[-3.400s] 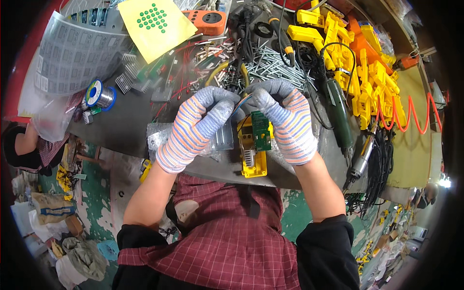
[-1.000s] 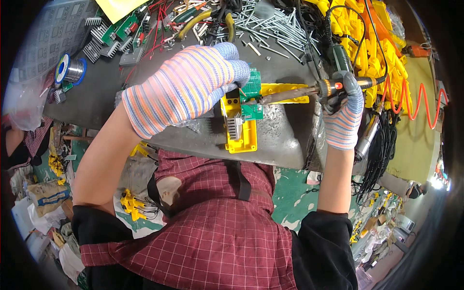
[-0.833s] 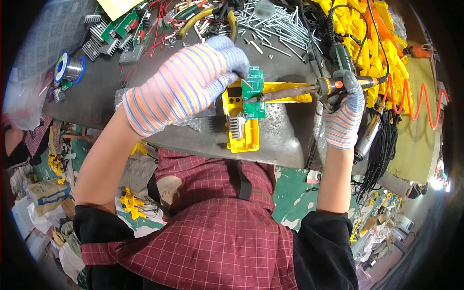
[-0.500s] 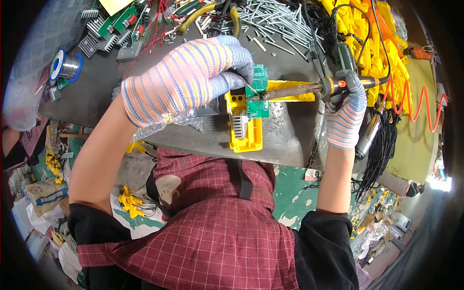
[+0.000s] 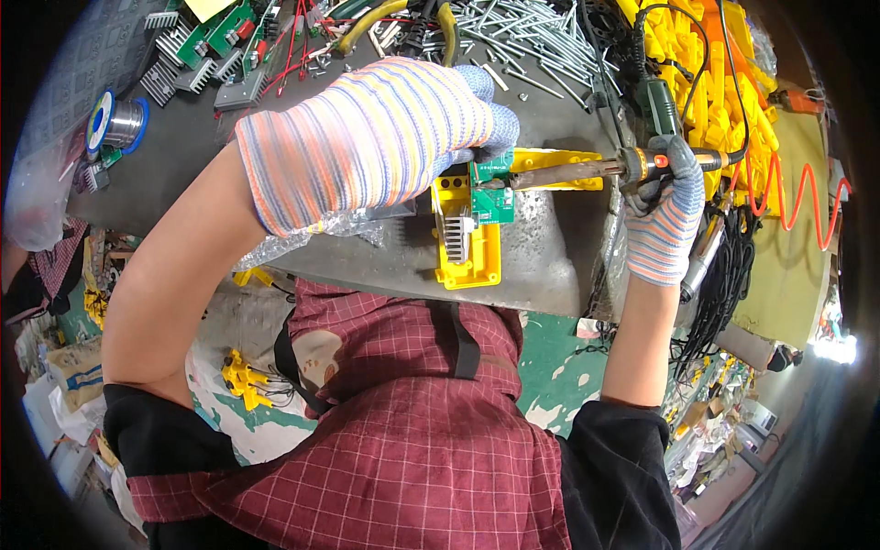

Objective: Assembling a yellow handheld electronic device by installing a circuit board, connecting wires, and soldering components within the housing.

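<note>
My right hand (image 5: 667, 206), in a striped glove, grips a soldering iron (image 5: 639, 167) with a black and orange handle. Its tip meets a green circuit board (image 5: 496, 207) lying across a yellow plastic housing (image 5: 470, 271). A finned silver heat sink (image 5: 456, 240) sits in the housing, beside the board. Also gloved, my left hand (image 5: 385, 137) reaches over the far end of the board with its fingers curled together. Those fingers cover part of the board, and whatever is between them is hidden.
A solder spool (image 5: 125, 123) stands at the far left, near boards with heat sinks (image 5: 197, 55). Long screws (image 5: 527, 41) lie at the back. Yellow plastic parts (image 5: 724, 101) are piled at right, by a coiled red cord (image 5: 807, 206). Bubble wrap (image 5: 302, 240) lies under my left wrist.
My left hand has shifted slightly right and forward, its fingers now covering the board's far end. The thin wire end seen at its fingertips is no longer visible. The iron's tip remains at the board.
</note>
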The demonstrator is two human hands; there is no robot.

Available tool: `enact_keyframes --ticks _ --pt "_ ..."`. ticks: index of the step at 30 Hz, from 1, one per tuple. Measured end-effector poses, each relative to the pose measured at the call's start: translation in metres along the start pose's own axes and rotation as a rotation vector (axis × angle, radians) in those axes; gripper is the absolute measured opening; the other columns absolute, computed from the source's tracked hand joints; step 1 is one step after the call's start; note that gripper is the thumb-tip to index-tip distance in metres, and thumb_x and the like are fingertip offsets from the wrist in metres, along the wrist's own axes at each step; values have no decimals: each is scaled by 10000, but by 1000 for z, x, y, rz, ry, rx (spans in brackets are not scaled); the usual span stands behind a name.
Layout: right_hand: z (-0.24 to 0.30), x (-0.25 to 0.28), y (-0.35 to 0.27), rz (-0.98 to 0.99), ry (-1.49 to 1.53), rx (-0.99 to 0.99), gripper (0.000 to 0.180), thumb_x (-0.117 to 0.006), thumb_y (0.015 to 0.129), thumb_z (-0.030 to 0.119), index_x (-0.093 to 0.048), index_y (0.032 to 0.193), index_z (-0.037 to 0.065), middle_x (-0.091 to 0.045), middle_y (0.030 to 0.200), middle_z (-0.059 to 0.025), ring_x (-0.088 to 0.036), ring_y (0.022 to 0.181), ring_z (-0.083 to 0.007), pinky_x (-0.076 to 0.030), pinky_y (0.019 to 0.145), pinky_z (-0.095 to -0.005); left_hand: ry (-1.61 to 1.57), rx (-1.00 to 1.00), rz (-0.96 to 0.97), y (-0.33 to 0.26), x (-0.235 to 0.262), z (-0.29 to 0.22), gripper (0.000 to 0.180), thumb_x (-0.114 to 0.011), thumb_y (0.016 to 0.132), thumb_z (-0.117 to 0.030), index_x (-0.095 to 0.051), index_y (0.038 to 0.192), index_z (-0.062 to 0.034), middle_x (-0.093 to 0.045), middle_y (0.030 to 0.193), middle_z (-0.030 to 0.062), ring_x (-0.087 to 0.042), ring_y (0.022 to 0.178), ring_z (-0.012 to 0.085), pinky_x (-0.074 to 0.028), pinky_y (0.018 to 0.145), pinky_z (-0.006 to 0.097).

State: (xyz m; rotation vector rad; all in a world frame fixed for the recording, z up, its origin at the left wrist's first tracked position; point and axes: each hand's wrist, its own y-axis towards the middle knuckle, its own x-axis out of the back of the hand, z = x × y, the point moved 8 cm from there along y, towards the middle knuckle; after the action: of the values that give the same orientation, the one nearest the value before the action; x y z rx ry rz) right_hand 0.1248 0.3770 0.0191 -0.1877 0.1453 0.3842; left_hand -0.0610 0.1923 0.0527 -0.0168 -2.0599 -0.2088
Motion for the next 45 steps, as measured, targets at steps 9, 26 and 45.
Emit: enact_keyframes --ticks 9,26,45 --pt "-5 2 3 38 97 -38 200 -706 873 224 -670 955 46 -657 783 -19 -638 655 -134 -539 627 -270 293 -79 -78 -2 -2 -9 189 -597 876 -148 -685 1028 -79 -657 1015 182 -665 929 377 -539 786 437" --pt "8 -24 -11 -27 -60 119 209 -722 853 253 -678 914 58 -534 687 59 -420 512 -19 -370 503 -174 353 -154 -231 -13 6 -18 222 -586 831 -179 -690 1002 -84 -646 918 151 -655 803 336 -517 710 434" --pt "8 -4 -2 -114 18 70 227 -707 841 299 -679 886 77 -516 645 44 -414 487 -39 -329 457 -183 333 -116 -156 -9 6 -18 170 -566 851 -185 -690 948 -119 -603 849 112 -646 808 312 -501 706 424"
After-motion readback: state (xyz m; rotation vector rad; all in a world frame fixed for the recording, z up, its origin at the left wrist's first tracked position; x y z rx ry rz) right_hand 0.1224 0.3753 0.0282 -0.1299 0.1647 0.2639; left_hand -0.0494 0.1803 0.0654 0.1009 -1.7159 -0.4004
